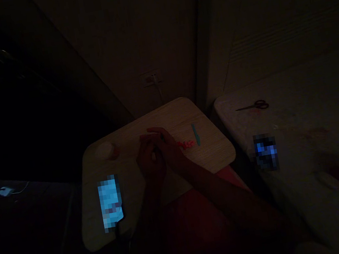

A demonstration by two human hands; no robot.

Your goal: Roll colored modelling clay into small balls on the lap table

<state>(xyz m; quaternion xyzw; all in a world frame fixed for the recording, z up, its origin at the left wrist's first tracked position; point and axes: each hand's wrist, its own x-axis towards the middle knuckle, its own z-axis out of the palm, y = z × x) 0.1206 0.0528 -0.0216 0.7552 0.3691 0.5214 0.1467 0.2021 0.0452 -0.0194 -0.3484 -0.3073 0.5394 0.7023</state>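
Observation:
In the dim head view my left hand (pixel 149 160) and my right hand (pixel 170 147) meet above the middle of a small wooden-topped table. The fingers of my left hand are curled closed. My right hand bends over it, its fingers pressed against the left ones; whatever lies between them is too dark and hidden to name. Just right of my right hand is a small heap of bright red-orange pieces (pixel 186 144). Beyond that heap lies a slim teal tool (pixel 196 134), its kind unclear.
The table (pixel 121 131) has rounded corners. On its left are a pale round container (pixel 106 150) and a lit, blurred phone (pixel 110 202) with a cable. At right, another surface (pixel 283 90) bears scissors (pixel 255 105) and a blurred blue-lit device (pixel 266 152). A plugged socket (pixel 151 79) is behind.

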